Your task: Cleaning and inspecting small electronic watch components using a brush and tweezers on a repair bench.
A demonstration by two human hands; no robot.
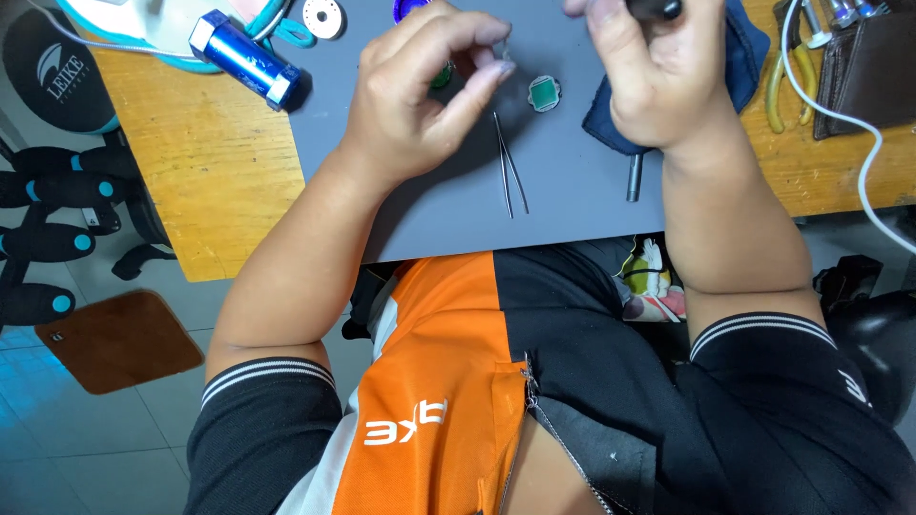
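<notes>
Above the grey mat (pixel 572 205) on the tabletop (pixel 205 172), both hands are hovering close together, and the small thing pinched in the left hand (pixel 420 100) is what everything is turning on. Its fingers (pixel 496 69) are pressing together at the tips on a thin, pale sliver (pixel 506 43), too small to name, which is pointing up toward twelve o'clock. The right hand (pixel 658 81) is sitting just at three o'clock of that pinch, wrapping around a dark tool (pixel 654 10) whose end is leaving the top edge; its fingers are curling closed on it, though the working tip is hidden.

Directly at six o'clock from the left fingertips, a pair of steel tweezers (pixel 509 172) is lying on the mat, long axis running twelve to six, points toward the hand. A small green-faced square part (pixel 545 92) is resting between the two hands, nearer the left fingertips. A dark blue cloth (pixel 735 57) is lying under the right hand, and a short grey rod (pixel 634 177) is lying at six o'clock of that wrist. A blue cylinder (pixel 244 57) is lying well apart at nine o'clock.
</notes>
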